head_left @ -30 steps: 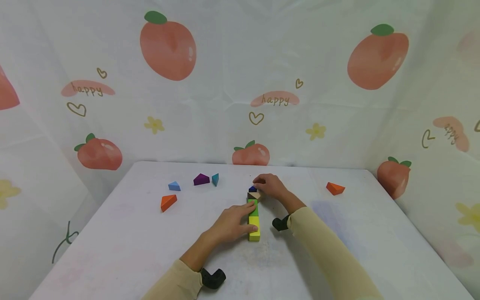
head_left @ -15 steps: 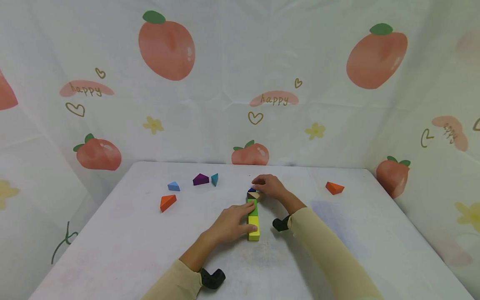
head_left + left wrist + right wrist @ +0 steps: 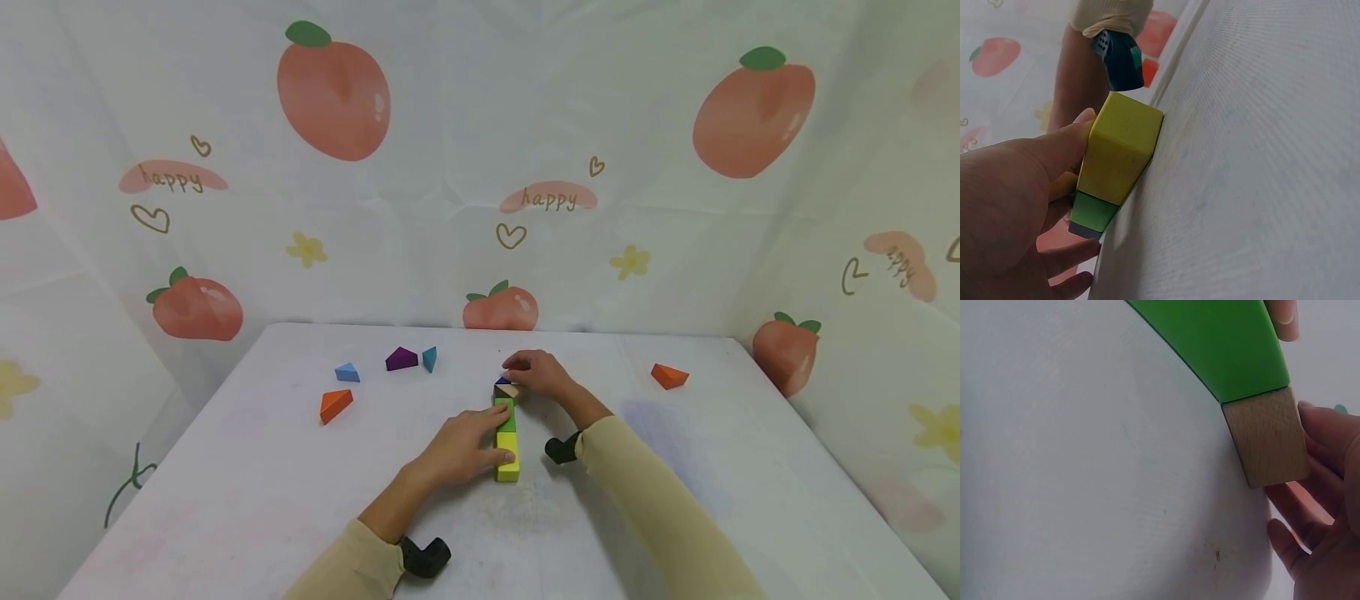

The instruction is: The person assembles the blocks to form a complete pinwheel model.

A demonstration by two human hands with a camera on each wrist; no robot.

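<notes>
Makeshift play or recording booth, not a lived-in room. White bench [image 3: 247, 500] with rounded corners, boxed in on three sides by a hung cloth backdrop [image 3: 465, 125] printed with peaches, hearts, yellow flowers and the word "happy". Small coloured wooden toy blocks [image 3: 402, 359] scattered on the bench. No furniture or walls visible beyond the cloth.

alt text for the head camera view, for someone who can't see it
Two hands steady a line of blocks on a white table: the left hand rests on the yellow block and green block, the right hand touches the wooden block. Loose coloured wedges lie behind, before a peach-print curtain.
</notes>
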